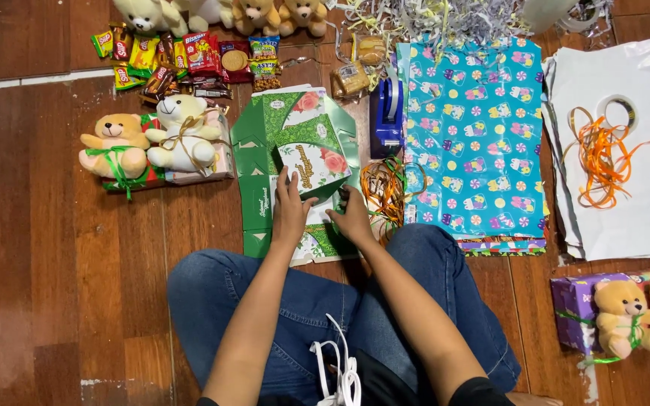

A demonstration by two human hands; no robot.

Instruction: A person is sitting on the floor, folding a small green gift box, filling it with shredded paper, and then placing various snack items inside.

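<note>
- Head view: a dark wooden floor (77,248) carries snack packets (182,60), teddy bears (148,143), a blue tape dispenser (387,113), patterned wrapping paper (475,128) and orange ribbon (599,158).
- The green floral cardboard box (302,158), partly folded, lies before the person's crossed legs.
- The left hand (289,207) presses flat-fingered on its flap.
- The right hand (353,214) curls, pinching the box's edge.

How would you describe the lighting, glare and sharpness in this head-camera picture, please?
Head view: even, soft light with only faint shadows; slight sheen on the wooden floor; the white sheets at right look nearly overexposed; both hands, left and right, and the green box look sharp; mild wide-angle bending near the edges.
</note>
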